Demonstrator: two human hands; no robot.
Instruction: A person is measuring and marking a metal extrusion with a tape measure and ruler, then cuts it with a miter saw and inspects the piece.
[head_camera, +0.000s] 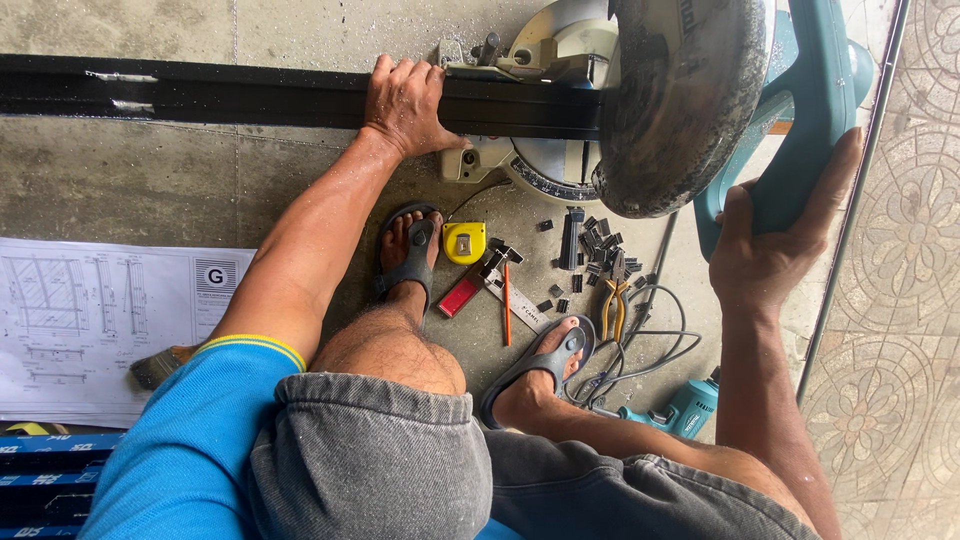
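1. On the saw's base, the left hand (405, 105) presses flat over a long black metal profile (200, 95), fingers curled over its far edge and thumb on the near side, pinning it so it cannot shift against the fence.
2. To the right, the right hand (770, 250) is wrapped tight round the teal handle (800, 130) of the mitre saw (680, 100), whose dusty blade guard hangs just above the profile where it crosses the turntable.
3. The profile runs left across the concrete floor (150, 180), its length supported there.
4. Near the sandalled feet lie a yellow tape measure (464, 242), a red pencil (506, 303), a square, pliers (612, 310) and small black offcuts (600, 250), all within arm's reach.
5. A teal drill (680, 410) rests by its cable; a drawing sheet (90, 320) lies left, with a brush (160, 365) on its edge.
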